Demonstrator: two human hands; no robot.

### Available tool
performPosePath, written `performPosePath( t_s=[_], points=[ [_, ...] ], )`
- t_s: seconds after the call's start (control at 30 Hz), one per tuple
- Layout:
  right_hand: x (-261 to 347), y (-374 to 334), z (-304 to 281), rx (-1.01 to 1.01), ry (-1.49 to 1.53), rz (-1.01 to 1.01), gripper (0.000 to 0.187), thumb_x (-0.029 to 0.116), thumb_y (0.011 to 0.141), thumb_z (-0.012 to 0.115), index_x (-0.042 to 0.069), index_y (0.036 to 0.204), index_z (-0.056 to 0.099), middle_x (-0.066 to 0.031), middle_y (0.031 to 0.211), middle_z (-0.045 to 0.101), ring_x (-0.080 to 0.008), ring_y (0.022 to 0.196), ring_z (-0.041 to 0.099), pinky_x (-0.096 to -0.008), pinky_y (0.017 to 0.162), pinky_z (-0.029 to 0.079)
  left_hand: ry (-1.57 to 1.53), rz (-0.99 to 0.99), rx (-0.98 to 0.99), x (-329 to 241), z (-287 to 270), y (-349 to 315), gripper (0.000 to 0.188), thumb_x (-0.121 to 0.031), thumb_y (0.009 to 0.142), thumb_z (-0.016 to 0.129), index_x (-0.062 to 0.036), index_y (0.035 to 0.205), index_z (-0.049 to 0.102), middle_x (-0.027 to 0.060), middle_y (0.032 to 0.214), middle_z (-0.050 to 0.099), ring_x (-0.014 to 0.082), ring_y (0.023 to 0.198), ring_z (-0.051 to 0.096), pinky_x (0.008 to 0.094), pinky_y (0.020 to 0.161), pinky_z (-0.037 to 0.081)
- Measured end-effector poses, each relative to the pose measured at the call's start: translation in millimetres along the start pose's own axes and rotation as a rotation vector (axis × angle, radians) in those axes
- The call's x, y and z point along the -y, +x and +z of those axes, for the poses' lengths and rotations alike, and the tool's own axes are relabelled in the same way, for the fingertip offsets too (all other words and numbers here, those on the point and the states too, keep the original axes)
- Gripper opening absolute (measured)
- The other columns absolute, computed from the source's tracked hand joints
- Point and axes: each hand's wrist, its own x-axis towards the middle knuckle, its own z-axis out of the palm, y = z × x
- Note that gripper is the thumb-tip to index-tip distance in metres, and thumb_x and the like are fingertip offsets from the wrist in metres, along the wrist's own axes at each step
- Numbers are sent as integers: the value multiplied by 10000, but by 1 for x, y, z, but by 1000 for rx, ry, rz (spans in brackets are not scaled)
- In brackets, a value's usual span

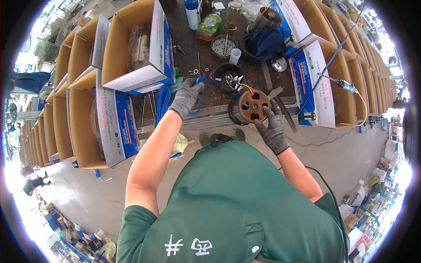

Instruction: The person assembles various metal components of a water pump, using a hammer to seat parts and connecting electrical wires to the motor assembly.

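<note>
My left hand [187, 97], in a grey knit glove, is closed on a blue cable [198, 106] near the table's front edge. More of that cable hangs in a coil [163, 103] beside my left wrist. My right hand [272, 130], gloved the same way, has its fingers and thumb on the right rim of a round rusty-brown metal housing [254, 106] with several holes in its face. Colored wires [238, 81] with white connectors run from behind the housing into a dark round cover [228, 72] lying on the table.
Open cardboard boxes stand left [131, 83] and right [322, 87]. On the dark table [188, 55] are a bowl of small metal parts [222, 46], a white cup [235, 56], a green-labelled bottle [209, 27], a glass jar [233, 15], a blue cloth [266, 43] and a hanging screwdriver [346, 86].
</note>
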Motion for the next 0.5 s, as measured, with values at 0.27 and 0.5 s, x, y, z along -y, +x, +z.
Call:
performPosePath(
  t_s=[0.27, 0.5],
  points=[
    [19, 29, 12, 251, 267, 272, 667, 356, 811, 778, 23, 1312, 489, -216, 1364, 506, -404, 1273, 518, -489, 1095, 456, 25, 268, -41, 31, -18, 6, 411, -101, 947, 638, -59, 1350, 566, 91, 1101, 689, 159, 935, 651, 293, 799, 521],
    [-20, 73, -6, 471, 756, 56, 592, 184, 751, 731, 54, 1289, 521, -171, 1314, 532, -342, 1188, 577, -447, 1043, 509, 318, 305, 58, 4, -36, -17, 362, -39, 908, 609, -87, 1264, 654, 121, 1090, 708, 214, 927, 658, 318, 863, 521]
  ],
)
